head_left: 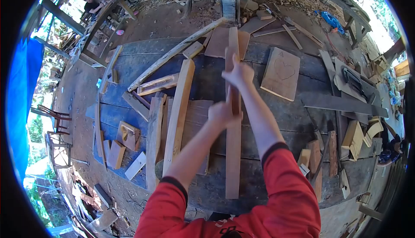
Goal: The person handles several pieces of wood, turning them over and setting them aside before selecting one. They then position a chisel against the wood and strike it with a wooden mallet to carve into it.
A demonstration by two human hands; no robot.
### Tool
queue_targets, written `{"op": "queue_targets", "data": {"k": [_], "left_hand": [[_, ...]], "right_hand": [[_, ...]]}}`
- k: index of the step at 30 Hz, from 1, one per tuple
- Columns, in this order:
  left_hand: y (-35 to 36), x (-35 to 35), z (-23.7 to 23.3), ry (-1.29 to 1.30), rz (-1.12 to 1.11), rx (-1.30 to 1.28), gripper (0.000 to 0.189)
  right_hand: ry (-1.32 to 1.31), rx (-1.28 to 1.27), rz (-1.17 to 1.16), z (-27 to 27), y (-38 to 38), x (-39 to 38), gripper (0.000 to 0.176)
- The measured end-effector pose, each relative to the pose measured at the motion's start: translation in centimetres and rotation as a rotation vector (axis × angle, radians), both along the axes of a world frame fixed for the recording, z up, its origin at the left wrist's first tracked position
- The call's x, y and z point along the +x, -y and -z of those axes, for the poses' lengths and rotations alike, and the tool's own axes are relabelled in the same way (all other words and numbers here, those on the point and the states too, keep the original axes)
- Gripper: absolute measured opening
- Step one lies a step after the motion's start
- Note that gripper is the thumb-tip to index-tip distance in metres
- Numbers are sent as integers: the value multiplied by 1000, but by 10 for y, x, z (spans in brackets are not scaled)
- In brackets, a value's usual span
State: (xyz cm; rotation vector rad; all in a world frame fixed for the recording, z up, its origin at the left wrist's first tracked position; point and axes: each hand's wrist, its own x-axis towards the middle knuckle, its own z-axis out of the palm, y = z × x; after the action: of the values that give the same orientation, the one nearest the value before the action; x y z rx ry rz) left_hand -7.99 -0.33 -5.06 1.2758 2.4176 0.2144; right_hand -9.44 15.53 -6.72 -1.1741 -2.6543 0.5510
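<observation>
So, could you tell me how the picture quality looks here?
Head view: strong fisheye bends the workbench edges and leaves black corners; daylight is blown out at the upper left and right; the left hand and right hand on the plank look slightly soft.

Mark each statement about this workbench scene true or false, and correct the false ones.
1. The left hand and the right hand are both at the long plank. True.
2. The heart board lies left of the hands. False: it lies right of them.
3. The sleeves are blue. False: they are red.
4. The right hand is farther from the person than the left. True.
</observation>
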Motion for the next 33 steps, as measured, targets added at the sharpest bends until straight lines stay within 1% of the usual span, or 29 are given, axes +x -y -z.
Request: {"op": "queue_targets", "data": {"k": [1,3,5,7,10,13,15,17,19,20,23,26,28,31,33], "left_hand": [[-15,-16,-15,4,17,-38,103],[-23,-23,-41,-29,14,-16,101],[-12,-13,-53,-65,25,13,100],[16,12,-62,-44,1,-20,98],[80,63,-31,-12,51,29,97],[157,128,-9,62,84,84,100],[209,167,1,99,124,60,103],[257,201,-3,167,130,20,104],[293,225,-1,213,139,-20,105],[309,236,2,217,149,1,105],[338,256,11,209,157,35,104],[334,255,11,198,155,24,104],[319,248,11,196,152,8,104],[281,225,15,210,140,11,103],[243,204,14,170,118,41,101]], "right_hand": [[-37,-10,38,-10,-17,-14,91],[-76,-24,79,-29,-24,-19,90],[-165,-2,41,-54,-15,-9,90],[-181,28,44,-55,13,14,90],[-151,27,41,-40,76,73,88],[-179,-22,72,-10,153,143,89],[-148,-38,92,-1,201,188,91],[-44,-104,107,0,252,226,92],[-29,-112,108,1,290,254,92],[-35,-114,109,3,306,265,92],[-75,-122,99,8,332,286,91],[-103,-82,85,14,331,285,92],[-112,-84,78,13,316,277,92],[-110,-75,76,12,276,251,91],[-92,-63,67,11,239,227,91]]}}
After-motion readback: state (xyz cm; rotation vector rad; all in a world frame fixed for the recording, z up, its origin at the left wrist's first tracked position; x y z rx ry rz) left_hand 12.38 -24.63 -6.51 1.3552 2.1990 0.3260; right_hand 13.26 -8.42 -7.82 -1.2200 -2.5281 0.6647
